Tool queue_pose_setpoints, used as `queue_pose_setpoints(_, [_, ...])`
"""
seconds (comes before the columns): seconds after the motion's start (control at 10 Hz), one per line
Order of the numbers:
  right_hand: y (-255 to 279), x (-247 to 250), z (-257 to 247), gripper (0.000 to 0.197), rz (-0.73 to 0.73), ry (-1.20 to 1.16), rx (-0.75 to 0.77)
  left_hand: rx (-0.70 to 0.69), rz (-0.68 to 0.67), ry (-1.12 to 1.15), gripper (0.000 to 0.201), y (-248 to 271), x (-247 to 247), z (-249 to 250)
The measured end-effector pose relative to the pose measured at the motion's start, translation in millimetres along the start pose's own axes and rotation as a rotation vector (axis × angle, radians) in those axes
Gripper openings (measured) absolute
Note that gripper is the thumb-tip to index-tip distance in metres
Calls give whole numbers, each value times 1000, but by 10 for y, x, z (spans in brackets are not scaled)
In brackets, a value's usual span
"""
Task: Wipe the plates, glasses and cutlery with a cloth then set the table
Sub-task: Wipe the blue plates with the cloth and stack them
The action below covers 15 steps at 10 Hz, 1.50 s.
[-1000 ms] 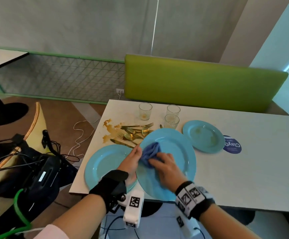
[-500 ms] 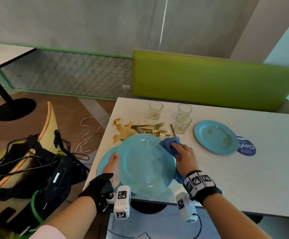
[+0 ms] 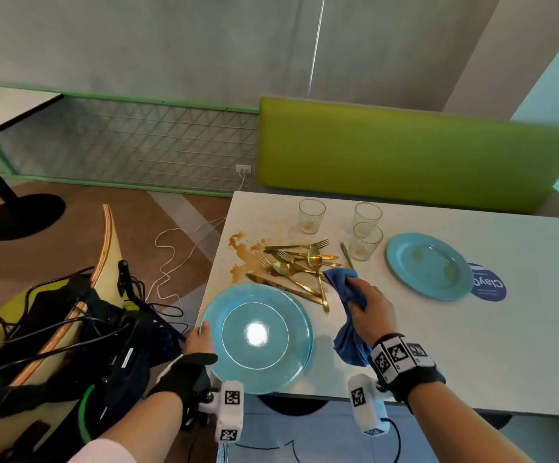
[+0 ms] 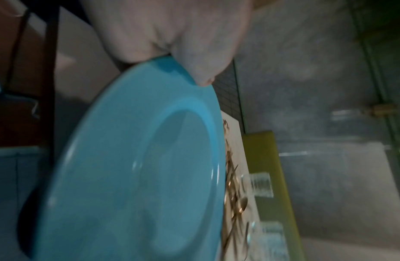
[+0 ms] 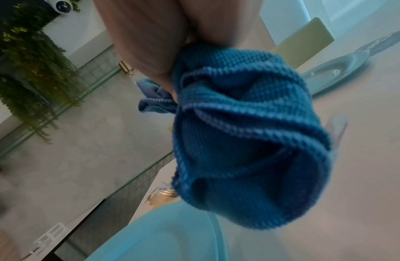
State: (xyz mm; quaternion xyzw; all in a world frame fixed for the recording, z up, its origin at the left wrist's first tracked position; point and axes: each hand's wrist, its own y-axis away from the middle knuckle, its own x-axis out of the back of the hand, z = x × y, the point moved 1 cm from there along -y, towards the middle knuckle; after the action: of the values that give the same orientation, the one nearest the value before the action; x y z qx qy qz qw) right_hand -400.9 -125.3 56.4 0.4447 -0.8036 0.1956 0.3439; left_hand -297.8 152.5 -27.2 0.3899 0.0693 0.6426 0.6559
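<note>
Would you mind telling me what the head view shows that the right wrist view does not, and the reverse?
Only the head view shows the left hand holding the near light-blue round plate's rim, and the pile of gold cutlery.

Only the right wrist view shows trailing green plants on the wall.

Both show the right hand gripping the bunched blue woven cloth and the far blue plate.

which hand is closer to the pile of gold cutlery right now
Right. The right hand, gripping the blue cloth, sits just beside the cutlery pile; the left hand holds the near plate's far-side rim.
</note>
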Motion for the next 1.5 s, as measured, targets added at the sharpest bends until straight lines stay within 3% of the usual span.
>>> queue_pose_setpoints(0.2, [115,-1,45,44,18,5,-51,-39,131,-208,57,-17,-130,-66])
queue_pose_setpoints(0.4, [206,67,110,43,58,0,-115,-50,124,-517,58,9,-163,156])
queue_pose_setpoints(0.5, [228,164,169,43,79,6,-149,-195,99,-518,52,94,-315,417])
queue_pose_setpoints(0.6, [211,311,274,44,113,2,-195,-364,-19,-451,47,271,-634,779])
queue_pose_setpoints(0.7, [120,506,459,43,157,-15,-261,-424,-198,-329,39,539,-1071,1124])
queue_pose_setpoints(0.8, [6,724,704,42,205,-33,-313,-417,-352,-303,37,779,-1597,1397])
queue_pose_setpoints(1.0, [-342,1281,1330,44,243,12,-349,-323,-503,-316,41,924,-2722,1793])
queue_pose_setpoints(1.1, [-528,1613,1630,44,286,32,-382,-304,-596,-461,37,912,-3176,1948])
queue_pose_setpoints(1.2, [-675,1859,1892,43,316,45,-412,-201,-605,-335,39,830,-3522,2089])
queue_pose_setpoints(1.3, [-799,1993,2116,42,319,48,-433,-234,-566,-393,40,821,-3731,2141])
queue_pose_setpoints(1.4, [-898,2040,2270,41,313,37,-449,-114,-573,-203,41,544,-4007,2096])
queue_pose_setpoints(1.5, [-986,2051,2379,41,295,32,-456,-53,-560,-190,40,528,-4118,2123])
